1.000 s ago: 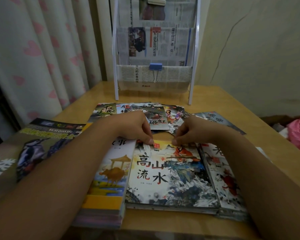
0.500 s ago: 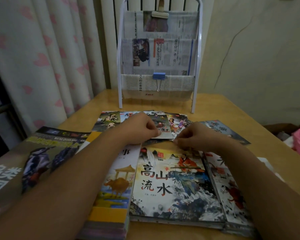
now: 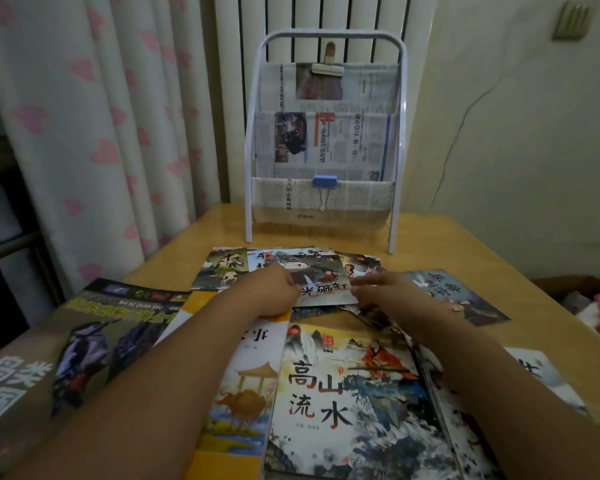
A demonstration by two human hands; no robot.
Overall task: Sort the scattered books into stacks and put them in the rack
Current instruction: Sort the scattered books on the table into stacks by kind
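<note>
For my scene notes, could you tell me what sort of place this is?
Probably a room in a home: heart-patterned curtains, a white radiator on the wall, and a small wooden table.

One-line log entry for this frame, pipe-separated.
both hands at small book | left hand grips left edge | right hand at right edge | rack bookless

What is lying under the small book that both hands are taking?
Under the small book between the left hand and right hand, edges of other thin picture books fan out, with a blue cover corner below. Their centres and how many there are stay covered.
</note>
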